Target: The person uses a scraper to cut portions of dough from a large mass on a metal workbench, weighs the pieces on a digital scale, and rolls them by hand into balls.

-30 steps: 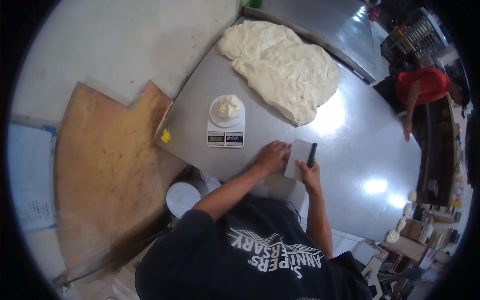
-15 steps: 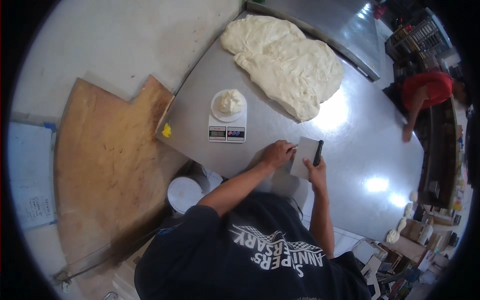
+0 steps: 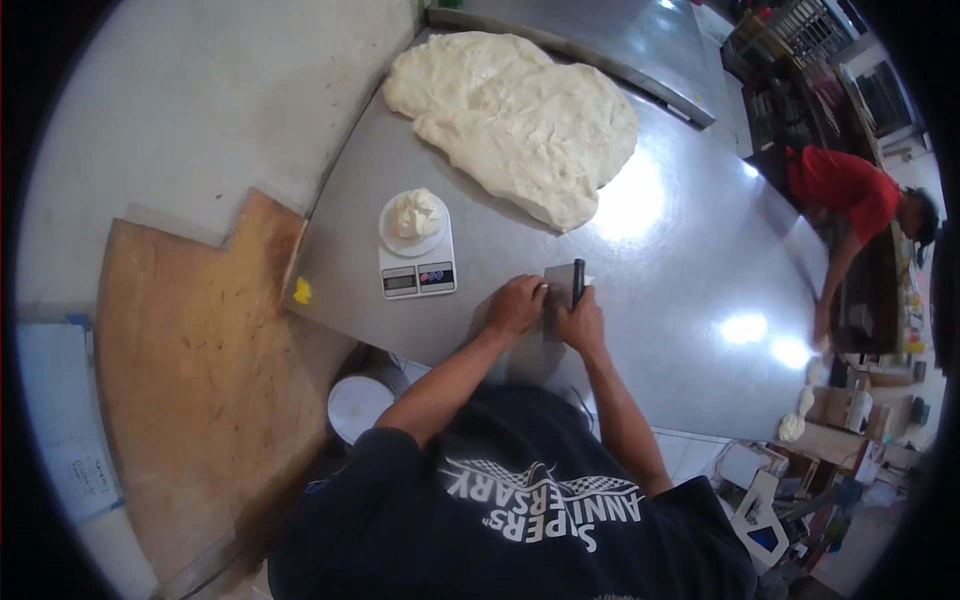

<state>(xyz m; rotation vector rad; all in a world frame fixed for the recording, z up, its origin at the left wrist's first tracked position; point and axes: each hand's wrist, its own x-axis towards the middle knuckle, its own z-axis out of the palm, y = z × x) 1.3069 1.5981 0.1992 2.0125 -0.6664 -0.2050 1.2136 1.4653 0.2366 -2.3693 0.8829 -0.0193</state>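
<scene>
My right hand (image 3: 582,322) is closed around a dough scraper (image 3: 557,290) with a flat metal blade and black handle, held just above the steel table. Close to the blade's left side is my left hand (image 3: 517,305), its fingers drawn together; a tiny pale bit shows at the fingertips, too small to name. Ahead and to the left, a lump of dough (image 3: 416,214) rests on the round white plate (image 3: 391,236) of a digital kitchen scale (image 3: 446,243). Beyond both hands a large mass of dough (image 3: 520,120) spreads over the table.
The steel table (image 3: 680,330) bears small dough pieces (image 3: 792,428) along its right edge. Over there a person in a red shirt (image 3: 850,195) leans in with one arm down. A wooden board (image 3: 190,370) lies left, a white-lidded bucket (image 3: 360,405) below the near edge.
The scraper has turned, its handle now nearer my left hand. My hands have come closer together. The person in red leans further over the right edge. The whole view has shifted somewhat.
</scene>
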